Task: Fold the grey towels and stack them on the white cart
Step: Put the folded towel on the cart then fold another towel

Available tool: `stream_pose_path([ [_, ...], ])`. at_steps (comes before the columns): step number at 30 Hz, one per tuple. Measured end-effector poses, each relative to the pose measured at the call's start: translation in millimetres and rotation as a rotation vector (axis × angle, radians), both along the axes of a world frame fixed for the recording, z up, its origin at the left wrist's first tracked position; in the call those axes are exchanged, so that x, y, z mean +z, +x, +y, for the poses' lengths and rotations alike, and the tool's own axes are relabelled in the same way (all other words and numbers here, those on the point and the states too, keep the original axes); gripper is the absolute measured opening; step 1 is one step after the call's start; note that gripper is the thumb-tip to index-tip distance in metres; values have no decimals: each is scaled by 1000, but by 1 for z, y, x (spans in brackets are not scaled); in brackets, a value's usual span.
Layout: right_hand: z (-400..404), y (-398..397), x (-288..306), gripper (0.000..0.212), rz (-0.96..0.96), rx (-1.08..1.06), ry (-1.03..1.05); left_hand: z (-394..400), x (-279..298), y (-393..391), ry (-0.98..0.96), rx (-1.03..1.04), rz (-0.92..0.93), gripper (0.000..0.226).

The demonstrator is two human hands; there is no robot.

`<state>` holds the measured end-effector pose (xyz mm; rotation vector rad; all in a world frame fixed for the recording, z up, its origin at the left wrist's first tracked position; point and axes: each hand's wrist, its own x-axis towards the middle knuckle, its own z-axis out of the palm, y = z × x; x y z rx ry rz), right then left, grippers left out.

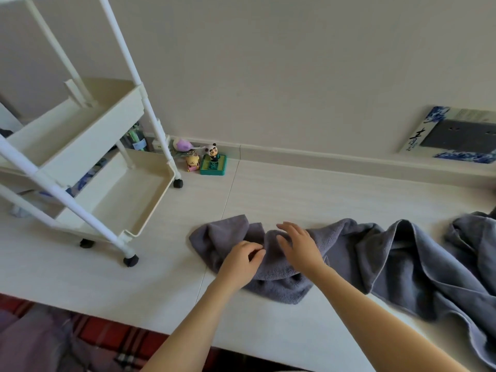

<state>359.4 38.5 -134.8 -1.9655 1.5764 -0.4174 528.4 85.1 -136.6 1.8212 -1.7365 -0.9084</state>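
Lying crumpled on the pale tabletop (295, 189): a grey towel (346, 253), stretched from the middle toward the right edge, with more grey cloth (472, 237) bunched at far right. Pinching a fold of the towel's left end, fingers curled: the left hand (243, 257). Hovering or resting just above the same bunched end, fingers spread and relaxed, gripping nothing: the right hand (299, 244). Standing on the tabletop at left, well apart from the towel, trays bare: the white cart (88, 146). Tucked by the wall behind it: small toy figures (206, 159).
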Motion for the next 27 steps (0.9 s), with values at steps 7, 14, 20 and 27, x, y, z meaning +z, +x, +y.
stream_pose_path([
  [7,-31,14,-8,41,154,78,360,9,-5,-4,169,97,202,8],
  [14,-25,-3,9,29,-60,66,416,13,3,5,224,134,340,9],
  [20,-11,-20,49,21,-435,38,425,-5,32,-10,294,100,697,21],
  [27,-3,-40,135,19,-398,131,87,-34,97,-34,253,-110,641,39],
])
